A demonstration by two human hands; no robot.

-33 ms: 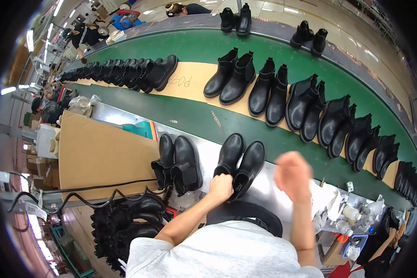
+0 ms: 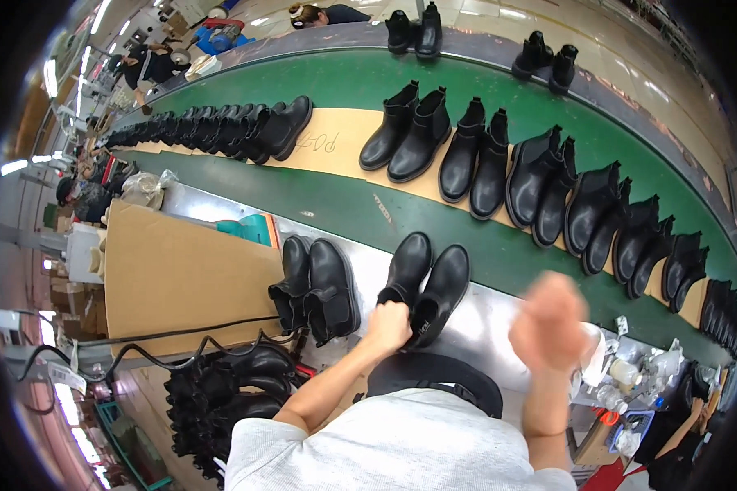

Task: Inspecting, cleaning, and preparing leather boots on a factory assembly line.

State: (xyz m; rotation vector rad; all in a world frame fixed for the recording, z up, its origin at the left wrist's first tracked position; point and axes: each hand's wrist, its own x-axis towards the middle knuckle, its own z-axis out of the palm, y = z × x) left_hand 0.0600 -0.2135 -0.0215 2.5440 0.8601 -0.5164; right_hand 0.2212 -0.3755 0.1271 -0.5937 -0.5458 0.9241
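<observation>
In front of me, a pair of black ankle boots lies toes away on a metal worktop (image 2: 368, 262). My left hand (image 2: 389, 325) is closed at the top opening of the left boot (image 2: 409, 266). Beside it lies the right boot (image 2: 446, 282), its opening facing me. My right hand (image 2: 551, 323) is raised off to the right above the worktop, apart from the boots; motion smears its fingers. Another pair of black boots (image 2: 330, 290) stands to the left of my left hand.
Beyond the worktop runs a green conveyor (image 2: 336, 184) with rows of black boots on cardboard. A large cardboard sheet (image 2: 184, 274) and a coiled black cable (image 2: 196, 350) are at left. More boots (image 2: 229, 393) hang lower left. Bottles (image 2: 622, 372) stand at right. Other people work nearby.
My right hand has moved to the right, away from the pair of boots. My left hand stays at the left boot's opening.
</observation>
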